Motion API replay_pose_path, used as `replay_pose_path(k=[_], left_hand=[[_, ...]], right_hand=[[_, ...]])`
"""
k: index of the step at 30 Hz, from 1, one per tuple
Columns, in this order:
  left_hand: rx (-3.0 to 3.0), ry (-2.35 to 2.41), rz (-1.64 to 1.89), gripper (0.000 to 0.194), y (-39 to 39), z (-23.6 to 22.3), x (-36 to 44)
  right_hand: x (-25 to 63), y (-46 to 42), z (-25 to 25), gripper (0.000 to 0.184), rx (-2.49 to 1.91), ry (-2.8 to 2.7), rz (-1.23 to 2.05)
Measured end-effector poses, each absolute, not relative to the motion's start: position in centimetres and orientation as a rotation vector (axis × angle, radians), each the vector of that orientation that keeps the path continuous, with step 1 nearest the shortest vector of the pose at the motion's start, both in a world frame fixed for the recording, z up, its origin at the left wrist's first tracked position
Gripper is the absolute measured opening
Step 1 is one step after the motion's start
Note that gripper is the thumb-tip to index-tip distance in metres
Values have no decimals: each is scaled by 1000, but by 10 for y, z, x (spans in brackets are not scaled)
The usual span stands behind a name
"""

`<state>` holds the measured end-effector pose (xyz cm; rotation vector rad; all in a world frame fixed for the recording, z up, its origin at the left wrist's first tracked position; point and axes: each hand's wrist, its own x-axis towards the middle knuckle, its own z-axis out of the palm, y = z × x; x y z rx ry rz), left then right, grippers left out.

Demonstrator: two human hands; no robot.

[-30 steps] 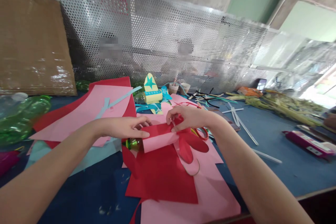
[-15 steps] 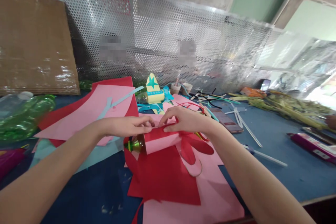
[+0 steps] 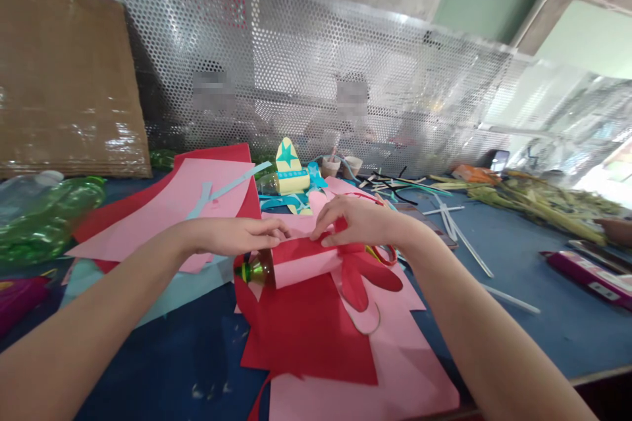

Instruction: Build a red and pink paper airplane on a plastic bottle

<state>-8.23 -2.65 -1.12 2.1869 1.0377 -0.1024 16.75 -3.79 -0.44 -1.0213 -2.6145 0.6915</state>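
A green plastic bottle (image 3: 257, 270) lies on its side, its body wrapped in pink and red paper (image 3: 307, 268), its neck pointing left. Red petal-shaped paper pieces (image 3: 378, 272) fan out at its right end. My left hand (image 3: 241, 235) has its fingers and thumb closed on the wrap's upper edge near the neck. Farther along the same edge, my right hand (image 3: 356, 218) pinches red paper against the bottle; the fingertips partly hide it. Under the bottle lie a red sheet (image 3: 311, 335) and a pink sheet (image 3: 419, 371).
Pink paper (image 3: 162, 210) and a light blue sheet (image 3: 172, 293) lie left, near green bottles (image 3: 54, 220). Behind stands a yellow-and-blue decorated bottle (image 3: 292, 179). Scissors (image 3: 388, 254) sit beside my right wrist. White sticks (image 3: 467, 243) and a purple box (image 3: 587, 274) lie right.
My right hand has shifted slightly right and up along the wrap, and its forearm now covers more of the phone behind it. My left hand and the bottle stay nearly in place.
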Motion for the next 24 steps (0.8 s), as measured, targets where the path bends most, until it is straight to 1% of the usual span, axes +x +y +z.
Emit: replay_pose_path(k=[4, 8, 10, 13, 15, 17, 20, 22, 24], left_hand=[[2218, 1077, -36, 54, -30, -12, -77], [2292, 1074, -86, 74, -35, -11, -68], [2336, 1109, -120, 80, -36, -12, -65], [2367, 1164, -103, 78, -36, -14, -65], [2352, 1158, -72, 76, -35, -12, -68], [2290, 1140, -42, 75, -33, -10, -73], [2196, 1164, 47, 79, -30, -7, -79], [2165, 1227, 185, 83, -28, -8, -80], [2141, 1300, 403, 85, -26, -11, -80]], right_hand=[[171, -40, 0, 23, -1092, -2632, 660], [171, -40, -1, 27, -1106, -2639, 661], [170, -39, -3, 28, -1130, -2640, 620], [170, -37, -5, 27, -1105, -2632, 573], [173, -33, -6, 23, -1046, -2562, 601], [178, -26, -7, 22, -1028, -2318, 650], [188, -9, -13, 27, -1069, -1673, 667], [192, 4, -21, 28, -1143, -1292, 713], [193, 12, -30, 31, -1174, -1077, 887]])
